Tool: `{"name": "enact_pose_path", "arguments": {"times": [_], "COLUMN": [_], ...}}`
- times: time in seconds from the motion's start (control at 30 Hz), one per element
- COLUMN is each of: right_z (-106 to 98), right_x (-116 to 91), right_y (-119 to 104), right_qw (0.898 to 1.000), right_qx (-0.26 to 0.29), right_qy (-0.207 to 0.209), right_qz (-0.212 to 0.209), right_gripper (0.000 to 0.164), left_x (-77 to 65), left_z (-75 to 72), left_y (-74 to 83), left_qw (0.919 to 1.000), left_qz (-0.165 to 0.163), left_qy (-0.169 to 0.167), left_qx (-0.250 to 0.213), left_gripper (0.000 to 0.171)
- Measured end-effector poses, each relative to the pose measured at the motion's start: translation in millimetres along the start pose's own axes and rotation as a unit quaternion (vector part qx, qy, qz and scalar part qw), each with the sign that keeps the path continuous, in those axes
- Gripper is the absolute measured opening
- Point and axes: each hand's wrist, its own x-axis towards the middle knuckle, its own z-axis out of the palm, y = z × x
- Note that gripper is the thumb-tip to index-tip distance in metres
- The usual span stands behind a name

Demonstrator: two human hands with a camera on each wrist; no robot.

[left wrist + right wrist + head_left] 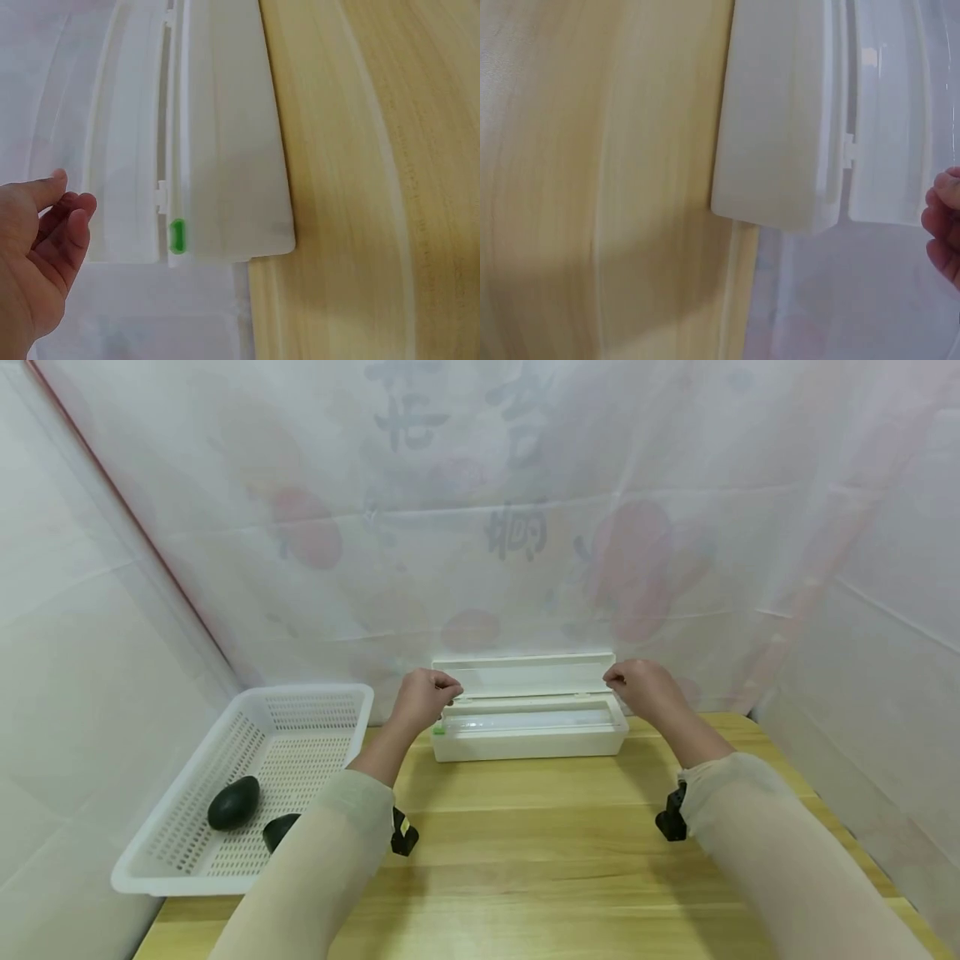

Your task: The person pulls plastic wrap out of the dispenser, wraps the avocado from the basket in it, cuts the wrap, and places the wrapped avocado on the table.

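A long white cling film dispenser box [528, 745] stands at the far edge of the table, its lid [532, 677] swung up and back. Inside lies a roll of cling film [540, 720]; a green slider [178, 236] sits at the left end. My left hand [426, 697] is raised by the lid's left end, thumb and fingertips pinched together. At the opposite end my right hand [641, 687] pinches likewise. Faint, clear film edges show beside the lid in both wrist views, running toward the fingertips; the sheet itself is nearly invisible.
A white perforated basket [243, 714] stands on the left, holding a dark green avocado [234, 803] and another dark piece [279, 832] partly hidden by my left sleeve. Pale printed sheeting [480, 568] hangs right behind the wooden table [540, 860] and along both sides.
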Motion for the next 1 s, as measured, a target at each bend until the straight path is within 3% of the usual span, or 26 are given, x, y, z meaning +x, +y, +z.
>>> {"name": "enact_pose_path", "arguments": {"times": [1.0], "right_z": [-44], "right_x": [9], "right_y": [-10], "right_qw": [0.998], "right_qx": [-0.038], "right_qy": [0.046], "right_qz": [-0.024], "right_gripper": [0.020], "left_x": [5.4], "left_z": [-25.8], "left_y": [36.9], "left_qw": [0.9982], "left_qz": [0.038], "left_qy": [0.041], "left_qx": [0.023], "left_gripper": [0.022]}}
